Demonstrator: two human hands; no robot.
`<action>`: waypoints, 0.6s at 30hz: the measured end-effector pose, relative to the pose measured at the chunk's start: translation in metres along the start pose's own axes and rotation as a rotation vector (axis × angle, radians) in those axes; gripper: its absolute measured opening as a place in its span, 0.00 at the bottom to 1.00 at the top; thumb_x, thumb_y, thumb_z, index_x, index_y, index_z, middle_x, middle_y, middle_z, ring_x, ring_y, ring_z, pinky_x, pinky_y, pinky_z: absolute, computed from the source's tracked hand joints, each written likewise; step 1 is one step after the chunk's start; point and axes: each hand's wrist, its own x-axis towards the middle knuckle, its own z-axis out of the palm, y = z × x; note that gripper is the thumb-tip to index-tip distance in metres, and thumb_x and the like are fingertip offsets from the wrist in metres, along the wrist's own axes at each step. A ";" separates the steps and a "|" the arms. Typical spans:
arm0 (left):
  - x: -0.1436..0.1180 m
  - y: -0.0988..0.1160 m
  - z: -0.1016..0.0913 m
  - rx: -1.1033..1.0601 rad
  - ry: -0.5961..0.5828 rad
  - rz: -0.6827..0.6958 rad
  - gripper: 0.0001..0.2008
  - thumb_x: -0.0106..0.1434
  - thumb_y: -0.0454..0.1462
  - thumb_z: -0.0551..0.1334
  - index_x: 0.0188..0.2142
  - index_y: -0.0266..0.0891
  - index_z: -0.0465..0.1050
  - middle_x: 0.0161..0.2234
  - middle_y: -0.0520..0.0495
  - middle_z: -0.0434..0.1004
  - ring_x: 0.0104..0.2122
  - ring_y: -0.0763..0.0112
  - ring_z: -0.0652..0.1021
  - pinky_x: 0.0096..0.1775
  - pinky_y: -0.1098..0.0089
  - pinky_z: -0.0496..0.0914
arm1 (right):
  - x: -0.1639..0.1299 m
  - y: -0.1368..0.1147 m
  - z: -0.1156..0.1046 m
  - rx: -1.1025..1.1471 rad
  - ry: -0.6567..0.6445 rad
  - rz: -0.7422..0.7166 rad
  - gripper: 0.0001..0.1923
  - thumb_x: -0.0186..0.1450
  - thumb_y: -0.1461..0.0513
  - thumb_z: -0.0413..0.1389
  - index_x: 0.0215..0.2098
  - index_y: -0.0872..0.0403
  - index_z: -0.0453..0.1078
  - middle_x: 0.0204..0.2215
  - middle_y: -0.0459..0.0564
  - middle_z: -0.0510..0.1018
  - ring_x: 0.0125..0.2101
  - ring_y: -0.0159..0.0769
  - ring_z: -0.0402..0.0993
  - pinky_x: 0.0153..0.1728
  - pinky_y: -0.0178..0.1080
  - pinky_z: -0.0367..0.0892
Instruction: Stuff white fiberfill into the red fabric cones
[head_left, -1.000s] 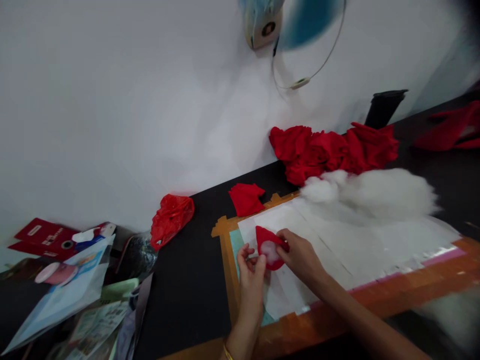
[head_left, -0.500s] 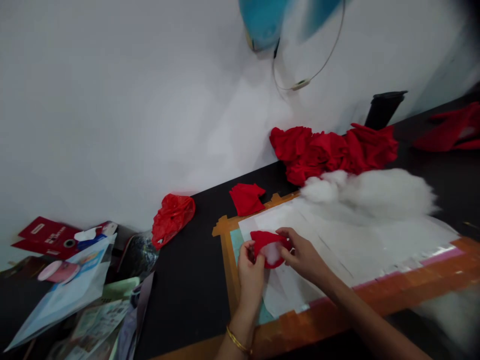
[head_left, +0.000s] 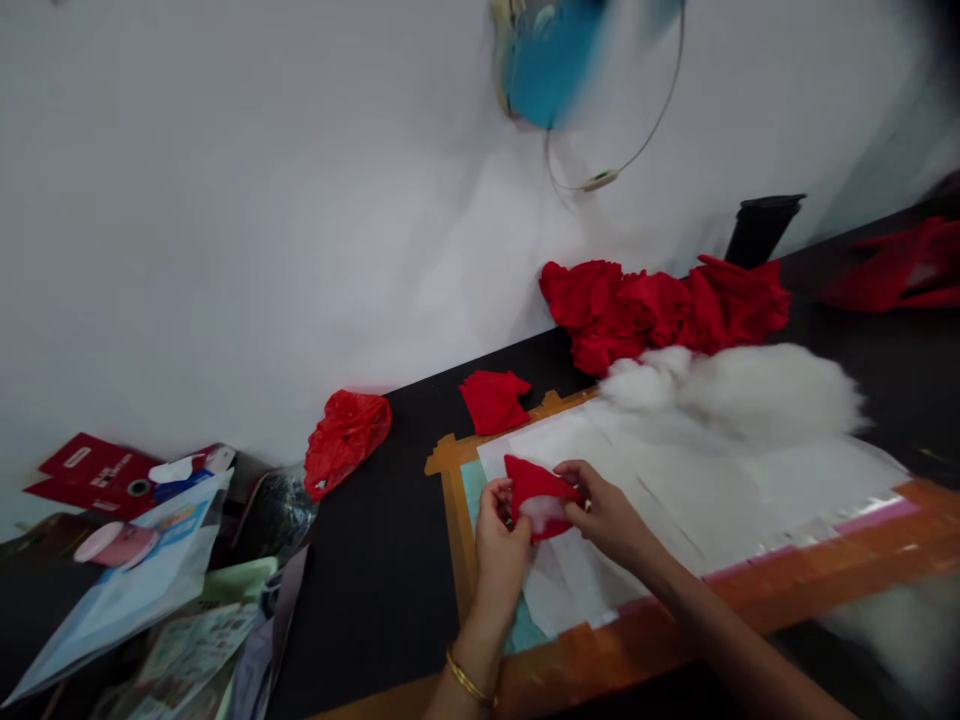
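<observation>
Both hands hold a small red fabric piece (head_left: 532, 480) with white stuffing showing in its opening. My left hand (head_left: 499, 545) grips its left edge, and my right hand (head_left: 611, 515) pinches its right side. They work above white paper sheets (head_left: 675, 480) laid on a board edged with orange tape (head_left: 750, 600). A heap of white fibre stuffing (head_left: 750, 395) lies at the far side of the sheets.
A pile of red fabric (head_left: 660, 305) lies against the white wall, and a folded red piece (head_left: 493, 400) and a red plastic bag (head_left: 345, 435) lie nearer. Packets and papers (head_left: 142, 580) clutter the left. A black cup (head_left: 759, 230) stands behind the pile. A blue fan (head_left: 547, 60) hangs above.
My hands turned and squeezed the red piece, so less white stuffing shows now. The view shifted slightly, and the fan overhead swung.
</observation>
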 end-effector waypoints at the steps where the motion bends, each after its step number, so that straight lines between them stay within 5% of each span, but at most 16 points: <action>1: -0.002 0.000 0.001 0.024 -0.015 0.011 0.22 0.44 0.23 0.62 0.40 0.40 0.73 0.37 0.50 0.74 0.37 0.68 0.73 0.44 0.71 0.65 | 0.000 0.000 0.000 -0.066 0.018 -0.053 0.23 0.53 0.64 0.50 0.48 0.53 0.64 0.42 0.51 0.77 0.32 0.36 0.75 0.30 0.38 0.70; 4: -0.014 -0.003 0.005 0.122 -0.063 0.091 0.21 0.46 0.23 0.62 0.40 0.41 0.75 0.40 0.47 0.75 0.41 0.64 0.73 0.48 0.68 0.64 | -0.001 0.000 0.002 -0.246 0.051 -0.131 0.22 0.54 0.64 0.51 0.48 0.53 0.67 0.43 0.53 0.78 0.41 0.41 0.75 0.40 0.42 0.68; 7: -0.023 -0.006 0.007 0.239 -0.147 0.201 0.21 0.48 0.23 0.59 0.39 0.42 0.76 0.39 0.46 0.75 0.42 0.62 0.72 0.48 0.67 0.63 | -0.001 0.005 0.004 -0.358 0.027 -0.108 0.13 0.55 0.65 0.50 0.38 0.52 0.68 0.31 0.48 0.79 0.32 0.39 0.75 0.34 0.38 0.65; 10: -0.025 -0.009 0.003 0.301 -0.161 0.223 0.18 0.48 0.22 0.58 0.33 0.43 0.76 0.36 0.47 0.73 0.40 0.62 0.72 0.46 0.67 0.64 | -0.001 0.012 0.002 -0.371 0.115 -0.090 0.14 0.50 0.68 0.48 0.35 0.51 0.65 0.27 0.46 0.77 0.28 0.38 0.74 0.30 0.35 0.63; 14: -0.023 -0.009 -0.007 0.139 -0.138 0.125 0.20 0.52 0.29 0.66 0.45 0.42 0.73 0.43 0.44 0.74 0.40 0.63 0.73 0.44 0.68 0.67 | -0.005 0.018 0.000 -0.287 0.184 -0.071 0.19 0.49 0.68 0.48 0.40 0.50 0.63 0.29 0.46 0.77 0.28 0.38 0.75 0.29 0.35 0.65; 18: -0.017 -0.003 -0.006 -0.216 -0.125 -0.170 0.27 0.56 0.44 0.68 0.54 0.41 0.68 0.53 0.40 0.72 0.47 0.62 0.75 0.46 0.67 0.69 | -0.014 0.017 0.007 -0.255 0.160 -0.115 0.19 0.53 0.66 0.49 0.44 0.50 0.62 0.34 0.48 0.79 0.30 0.39 0.77 0.31 0.37 0.69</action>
